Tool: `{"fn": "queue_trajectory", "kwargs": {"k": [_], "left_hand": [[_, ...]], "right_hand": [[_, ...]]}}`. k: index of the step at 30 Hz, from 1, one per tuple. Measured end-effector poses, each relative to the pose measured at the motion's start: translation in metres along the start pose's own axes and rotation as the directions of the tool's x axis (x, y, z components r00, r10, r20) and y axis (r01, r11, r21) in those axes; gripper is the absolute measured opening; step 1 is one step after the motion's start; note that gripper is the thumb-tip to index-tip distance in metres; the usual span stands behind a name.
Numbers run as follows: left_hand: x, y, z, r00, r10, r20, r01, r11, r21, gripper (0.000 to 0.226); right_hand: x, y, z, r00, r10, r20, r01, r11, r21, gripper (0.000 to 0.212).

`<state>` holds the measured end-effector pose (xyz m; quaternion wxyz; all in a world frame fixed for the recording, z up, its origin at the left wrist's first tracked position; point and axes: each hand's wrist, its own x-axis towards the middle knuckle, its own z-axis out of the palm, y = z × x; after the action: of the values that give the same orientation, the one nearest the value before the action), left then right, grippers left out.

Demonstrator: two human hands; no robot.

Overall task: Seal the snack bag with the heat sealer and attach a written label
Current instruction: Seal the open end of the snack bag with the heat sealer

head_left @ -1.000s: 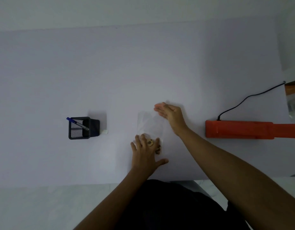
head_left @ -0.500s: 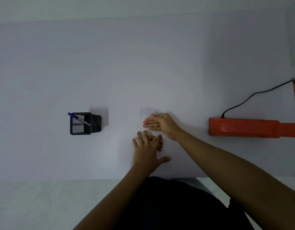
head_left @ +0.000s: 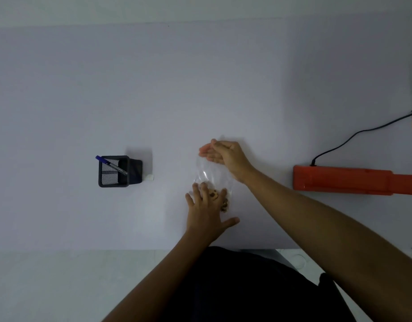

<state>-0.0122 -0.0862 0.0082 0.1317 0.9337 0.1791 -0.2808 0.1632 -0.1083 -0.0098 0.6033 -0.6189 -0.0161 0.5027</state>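
A clear snack bag (head_left: 210, 175) lies flat on the white table, with brown snacks (head_left: 214, 195) at its near end. My left hand (head_left: 206, 211) presses the near end down with spread, straight fingers over the snacks. At the bag's far end, my right hand (head_left: 223, 155) lies on the film with its fingers held together and straight, pointing left. The orange heat sealer (head_left: 344, 180) lies to the right of the bag, apart from both hands. A blue pen (head_left: 111, 165) stands in a black mesh holder (head_left: 118, 171) to the left.
A small white label pad (head_left: 149, 177) sits by the holder's right side. The sealer's black cable (head_left: 353, 138) runs up to the right edge. The table's near edge (head_left: 84, 250) crosses just ahead of my body.
My right hand slid down the bag toward my left hand, then moved back up to the bag's far end. The left hand stayed pressed on the snacks.
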Motion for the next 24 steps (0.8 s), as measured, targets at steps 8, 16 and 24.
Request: {"fn": "queue_trajectory", "kwargs": {"k": [8, 16, 24], "left_hand": [[-0.001, 0.0, 0.0, 1.0, 0.005, -0.01, -0.005, 1.0, -0.008, 0.097], [0.001, -0.001, -0.001, 1.0, 0.011, 0.009, -0.011, 1.0, -0.006, 0.096], [0.001, 0.0, -0.005, 0.999, 0.017, 0.048, -0.019, 1.0, 0.025, 0.093]], "right_hand": [[-0.02, 0.035, 0.01, 0.982, 0.139, 0.129, -0.126, 0.986, -0.106, 0.041], [0.023, 0.004, 0.004, 0.994, 0.074, 0.075, -0.062, 0.987, -0.147, 0.043], [0.019, 0.004, 0.004, 0.987, -0.073, -0.144, 0.068, 0.997, -0.045, 0.04]]}}
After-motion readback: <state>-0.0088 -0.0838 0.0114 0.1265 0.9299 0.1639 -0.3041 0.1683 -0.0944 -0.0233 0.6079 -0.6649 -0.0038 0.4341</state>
